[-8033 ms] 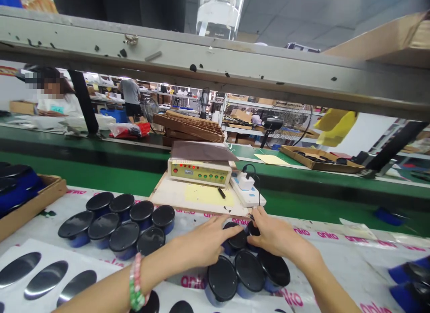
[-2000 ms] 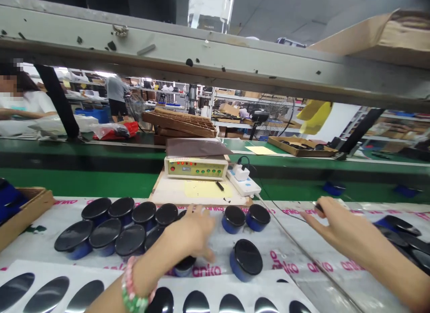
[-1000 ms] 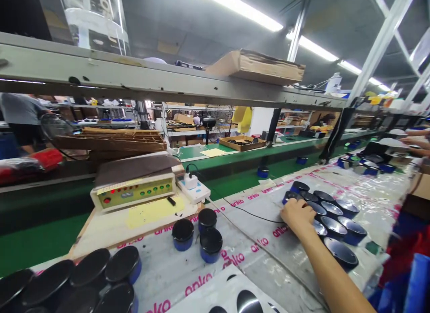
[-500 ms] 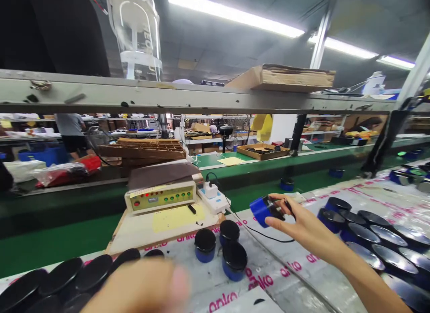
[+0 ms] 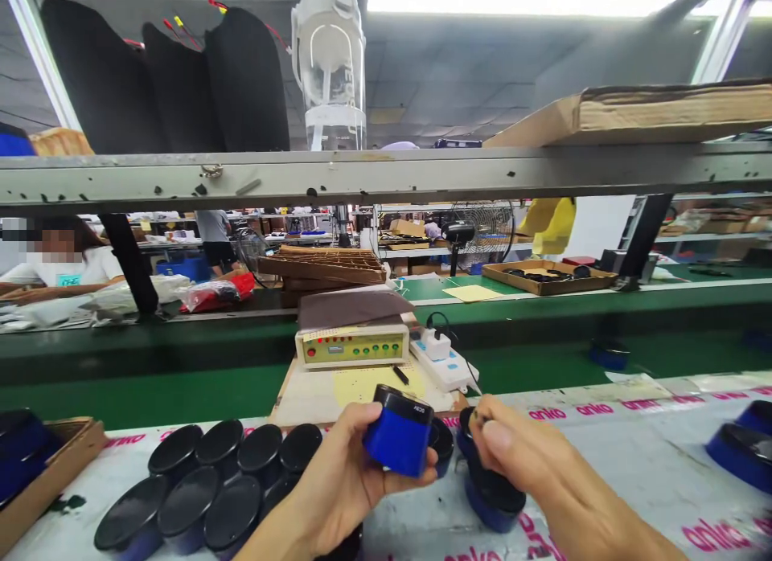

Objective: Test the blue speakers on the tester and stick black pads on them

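My left hand (image 5: 353, 464) is wrapped round a blue and black round unit (image 5: 398, 436), held tilted above the table with small print on its black band. To the right of it, my right hand (image 5: 519, 456) is closed in a pinch near the end of a thin black cable; what lies between its fingertips is too small to make out. Below and behind my right hand stand blue units with black tops (image 5: 494, 497). More black-topped units (image 5: 190, 501) stand in rows left of my left hand.
A tester box (image 5: 353, 348) with buttons sits behind the hands, beside a white power strip (image 5: 443, 364). At the left edge is a cardboard box (image 5: 57, 472) of units. A metal shelf beam (image 5: 386, 174) crosses above. A person (image 5: 66, 260) sits far left.
The view has turned left. The blue unit has passed from my right hand to my left hand, which has come up to the middle. My right hand is now closed beside it.
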{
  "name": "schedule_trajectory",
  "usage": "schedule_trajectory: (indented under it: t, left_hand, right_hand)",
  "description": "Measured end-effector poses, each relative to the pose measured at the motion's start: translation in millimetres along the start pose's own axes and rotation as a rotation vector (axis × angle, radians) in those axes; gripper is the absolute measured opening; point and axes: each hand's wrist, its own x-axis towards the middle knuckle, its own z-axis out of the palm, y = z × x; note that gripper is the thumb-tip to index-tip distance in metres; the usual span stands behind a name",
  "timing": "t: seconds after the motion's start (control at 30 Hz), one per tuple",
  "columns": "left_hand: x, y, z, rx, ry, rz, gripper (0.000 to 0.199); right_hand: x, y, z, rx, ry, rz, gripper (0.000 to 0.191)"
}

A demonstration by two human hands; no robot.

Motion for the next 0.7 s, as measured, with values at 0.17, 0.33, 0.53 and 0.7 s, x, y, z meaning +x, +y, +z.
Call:
schedule_trajectory:
  t: [0.17, 0.33, 0.53, 0.7]
  left_hand:
    - [-1.7, -7.5, 0.4, 0.075, 0.029, 0.003, 0.047]
    - [-6.9, -8.8, 9.3, 0.278, 0.176, 0.119, 0.052]
    - [-10.4, -12.7, 8.5, 0.77, 0.245, 0.428, 0.058]
    - [-17.9, -8.4, 0.4, 1.108, 0.2, 0.557, 0.066]
  right_hand:
    - [5.5, -6.7, 17.3, 0.018, -0.251, -0.203, 0.041]
    - [3.8, -0.1, 26.1, -0.172, -0.221, -0.214, 0.041]
    - [-5.1, -0.6, 27.5, -0.43, -0.002, -0.4, 0.036]
    - [-2.2, -2.1, 26.1, -0.283, -0.138, -0.284, 0.033]
